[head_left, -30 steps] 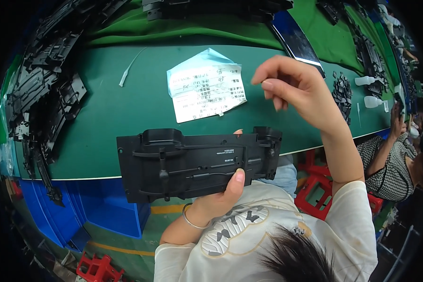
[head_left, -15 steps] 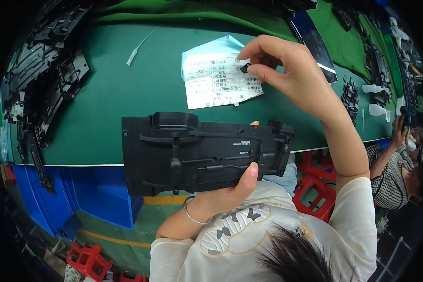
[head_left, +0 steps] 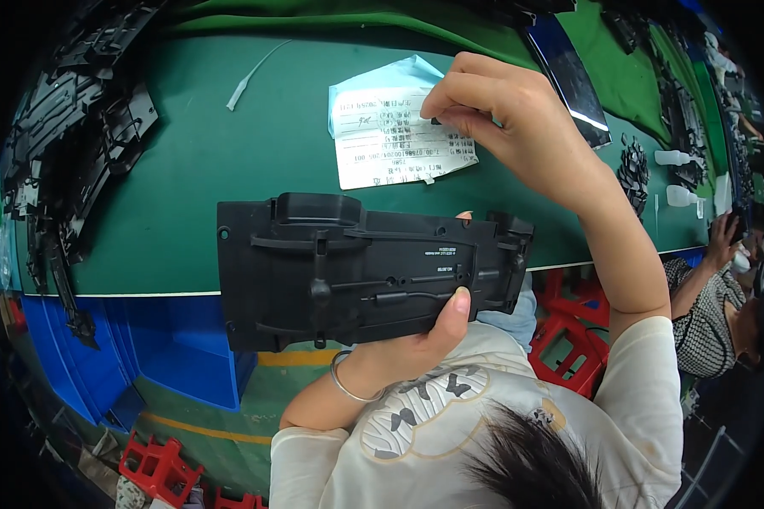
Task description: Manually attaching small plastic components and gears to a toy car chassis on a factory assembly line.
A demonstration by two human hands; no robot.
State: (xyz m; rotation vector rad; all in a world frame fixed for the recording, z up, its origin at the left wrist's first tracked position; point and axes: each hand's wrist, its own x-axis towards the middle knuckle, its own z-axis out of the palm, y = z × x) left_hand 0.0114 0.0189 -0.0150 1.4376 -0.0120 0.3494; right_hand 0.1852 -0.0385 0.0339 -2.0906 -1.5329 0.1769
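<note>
My left hand (head_left: 437, 335) grips a long black plastic chassis, like a toy car's underbody (head_left: 382, 267), by its near edge, thumb on top. The chassis is held in front of my body over the table's near edge, its moulded ribs and raised ends facing up. Beyond it, my right hand (head_left: 505, 106) pinches a small black part (head_left: 436, 120) between thumb and fingers, mostly hidden by them. Beneath those fingertips lies a printed paper slip (head_left: 373, 161) on a light blue sheet (head_left: 390, 78).
Stacked black plastic parts (head_left: 102, 127) crowd the table's left. At the right are a pile of small black pieces (head_left: 632, 174), white bottles (head_left: 677, 197) and a dark glossy panel (head_left: 564, 76). Blue bins (head_left: 187, 356) and red stools (head_left: 569, 348) stand below. A co-worker (head_left: 705, 314) sits at right.
My right hand has shifted slightly up and left, and its fingers now cover more of the small black part. The chassis has barely moved in my left hand.
</note>
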